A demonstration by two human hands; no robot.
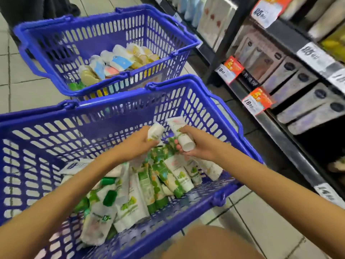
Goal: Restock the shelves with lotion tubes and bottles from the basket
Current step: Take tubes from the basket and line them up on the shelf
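Since carrying two should save trips, my left hand (pixel 141 142) grips a lotion tube (pixel 156 131) and my right hand (pixel 200 146) a second tube (pixel 183 140) above the basket (pixel 115 107).

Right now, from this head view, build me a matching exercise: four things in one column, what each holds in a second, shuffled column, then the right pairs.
Column one:
1. near blue plastic basket
2. far blue plastic basket
3. black metal shelf
4. right hand

Column two:
a. grey cardboard boxes
b. one white plastic tube
c. yellow and pale blue packs
d. pile of green-and-white tubes

Pairs: 1-d; 2-c; 3-a; 4-b.
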